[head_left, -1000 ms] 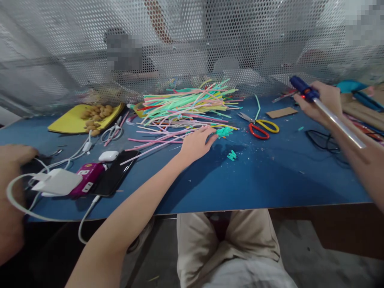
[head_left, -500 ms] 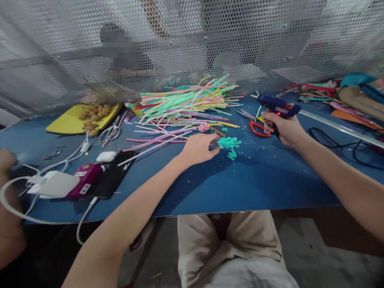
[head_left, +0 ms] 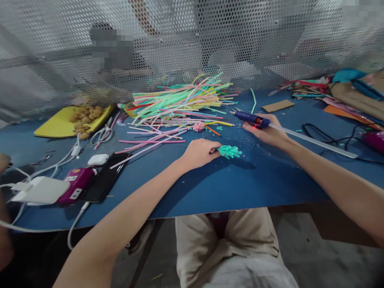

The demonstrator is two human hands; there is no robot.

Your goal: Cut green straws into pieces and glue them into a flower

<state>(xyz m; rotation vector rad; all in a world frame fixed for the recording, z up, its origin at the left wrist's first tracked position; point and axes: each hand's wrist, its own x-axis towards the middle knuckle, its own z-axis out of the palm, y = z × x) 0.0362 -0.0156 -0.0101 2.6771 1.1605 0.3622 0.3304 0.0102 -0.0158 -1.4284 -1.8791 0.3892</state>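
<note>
My left hand is closed, thumb and fingers pinching the base of a small bunch of teal-green pipe cleaner pieces just above the blue table. The tips of the bunch fan out to the right. My right hand is wrapped around a dark blue glue gun, its nozzle pointing left and a red light glowing on its side. A long clear glue stick sticks out of its back end. Metal tips, perhaps of scissors, peek out by the nozzle; the rest is hidden.
Behind my hands lies a heap of colourful pipe cleaners with a pink curled piece. On the left are a phone, a purple power strip, white cables and brown balls on yellow sheets. A cardboard strip lies right.
My right hand has brought the glue gun left and nearer, uncovering the cardboard strip and covering the scissors. The loose green piece under the bunch no longer shows. The view has shifted slightly.
</note>
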